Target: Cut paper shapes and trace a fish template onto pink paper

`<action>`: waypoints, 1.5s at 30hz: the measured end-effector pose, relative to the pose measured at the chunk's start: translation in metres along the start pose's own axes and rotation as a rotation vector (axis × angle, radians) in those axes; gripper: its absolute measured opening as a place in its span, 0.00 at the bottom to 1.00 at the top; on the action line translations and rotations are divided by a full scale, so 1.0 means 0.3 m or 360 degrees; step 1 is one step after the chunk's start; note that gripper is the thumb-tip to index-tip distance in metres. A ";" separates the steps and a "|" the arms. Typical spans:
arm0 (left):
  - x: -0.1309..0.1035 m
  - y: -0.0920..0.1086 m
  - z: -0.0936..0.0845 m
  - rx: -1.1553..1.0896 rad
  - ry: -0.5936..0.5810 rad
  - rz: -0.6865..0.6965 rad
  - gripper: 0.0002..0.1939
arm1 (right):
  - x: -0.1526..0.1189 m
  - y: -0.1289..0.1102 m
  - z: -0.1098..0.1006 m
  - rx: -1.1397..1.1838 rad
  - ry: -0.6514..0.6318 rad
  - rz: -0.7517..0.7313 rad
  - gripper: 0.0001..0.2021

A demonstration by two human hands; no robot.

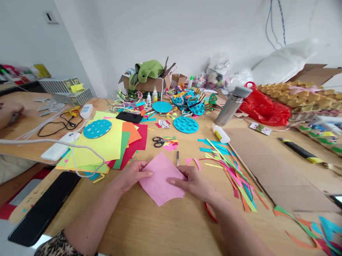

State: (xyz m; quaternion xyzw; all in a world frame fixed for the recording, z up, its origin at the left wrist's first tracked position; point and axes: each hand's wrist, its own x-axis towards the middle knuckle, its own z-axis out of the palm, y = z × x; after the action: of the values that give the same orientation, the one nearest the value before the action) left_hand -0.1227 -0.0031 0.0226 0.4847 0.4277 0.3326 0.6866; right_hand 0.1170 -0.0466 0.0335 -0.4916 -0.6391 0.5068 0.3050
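A sheet of pink paper (pixel 161 182), cut unevenly along its lower right edge, is held just above the table in front of me. My left hand (pixel 133 176) pinches its left corner, thumb on top. On the right side, my right hand (pixel 192 182) grips the sheet the same way. Just beyond the paper lie a pen (pixel 177 157) and black-handled scissors (pixel 159 142), with small cut paper shapes (pixel 170 143) beside them. Partly hidden under my right forearm is a red curved thing (pixel 210 212).
Coloured paper sheets (pixel 102 146) are stacked at left, near a black phone (pixel 129 117). Paper strips (pixel 238 175) and a cardboard sheet (pixel 273 170) lie at right. A steel bottle (pixel 231 107) stands behind a glue bottle (pixel 221 134). Another person's hand (pixel 6 110) is at far left.
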 end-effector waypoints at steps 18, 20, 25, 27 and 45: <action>0.009 -0.040 0.081 -0.0286 -0.0039 -0.0019 0.15 | 0.028 0.030 0.055 0.0212 0.0584 -0.0015 0.19; 0.013 -0.039 0.076 -0.0311 0.0024 0.0002 0.16 | -0.011 0.022 0.027 -0.0016 0.0620 -0.0070 0.18; 0.027 -0.027 0.044 -0.0403 0.0311 0.0079 0.19 | -0.225 0.085 -0.051 -0.1201 0.0797 0.0309 0.12; 0.032 -0.021 0.034 -0.0429 0.0393 0.0105 0.20 | -0.312 0.145 -0.055 -0.1449 0.0809 0.0430 0.11; 0.084 0.040 0.050 -0.0730 0.0506 0.0167 0.18 | -0.248 -0.087 -0.074 0.0067 0.0293 0.0039 0.17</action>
State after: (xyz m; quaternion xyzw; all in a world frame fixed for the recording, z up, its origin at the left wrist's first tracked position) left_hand -0.0990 0.0169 0.0298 0.2799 0.4179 0.5276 0.6845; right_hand 0.1530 -0.1087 0.0730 -0.5372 -0.5917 0.4764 0.3665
